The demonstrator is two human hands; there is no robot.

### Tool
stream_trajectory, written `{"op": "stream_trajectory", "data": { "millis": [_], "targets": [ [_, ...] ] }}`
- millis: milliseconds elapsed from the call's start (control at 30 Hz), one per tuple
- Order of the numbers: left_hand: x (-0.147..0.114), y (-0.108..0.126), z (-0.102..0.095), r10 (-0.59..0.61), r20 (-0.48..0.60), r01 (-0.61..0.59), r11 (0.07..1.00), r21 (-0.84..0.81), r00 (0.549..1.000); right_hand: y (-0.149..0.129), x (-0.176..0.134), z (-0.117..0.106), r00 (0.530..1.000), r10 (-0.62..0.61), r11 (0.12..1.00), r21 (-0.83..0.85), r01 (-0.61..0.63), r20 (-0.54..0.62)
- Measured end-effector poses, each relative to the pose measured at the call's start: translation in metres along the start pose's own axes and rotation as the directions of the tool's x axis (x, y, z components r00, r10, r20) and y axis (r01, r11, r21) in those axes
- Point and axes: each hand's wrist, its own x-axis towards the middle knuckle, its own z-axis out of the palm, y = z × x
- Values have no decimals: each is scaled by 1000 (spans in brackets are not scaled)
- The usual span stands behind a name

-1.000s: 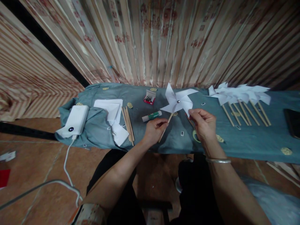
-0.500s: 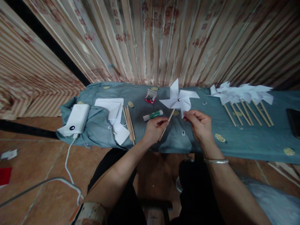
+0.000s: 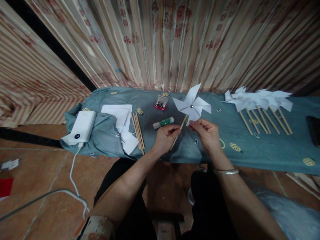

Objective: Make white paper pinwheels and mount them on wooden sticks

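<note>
Brings paper pinwheel blade (image 3: 194, 115), pinched in right hand (image 3: 207, 132), nearer left hand (image 3: 166, 137) than before; grips wooden stick (image 3: 183, 122) there, likely for steadiness.

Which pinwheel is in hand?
The lone pinwheel, its stick in the left hand and a blade pinched by the right hand; the other pinwheels lie overlapped farther right, untouched.

The left hand (image 3: 167, 136) and the right hand (image 3: 207, 133) are seen bare, as are both forearms (image 3: 132, 183). The right wrist (image 3: 223, 163) is ringed by a slim, silver-coloured bangle (image 3: 226, 172) — smooth and shiny. Near the left elbow, a sleeve (image 3: 98, 227) is worn, pale cream and marked with reddish brown. Plain black trousers (image 3: 210, 203) are worn — beyond them, a pale-edged shoe (image 3: 190, 196) is partly shown, its details lost in shadow.
</note>
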Motion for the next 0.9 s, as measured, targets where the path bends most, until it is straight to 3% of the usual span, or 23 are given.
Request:
{"op": "stream_trajectory", "data": {
  "millis": [367, 567, 900],
  "targets": [
    [-1, -1, 0, -10, 8, 10, 1000, 17, 1000, 2, -2, 5, 999, -20, 1000, -12, 21, 32],
    [-1, 0, -3, -20, -8, 20, 1000, 23, 1000, -4, -2, -4, 995, -93, 991, -91, 97, 46],
    [-2, -1, -6, 4, -12, -3, 998, 66, 1000, -6, 12, -38, 956, -174, 985, -45, 168, -238]
  ]
}}
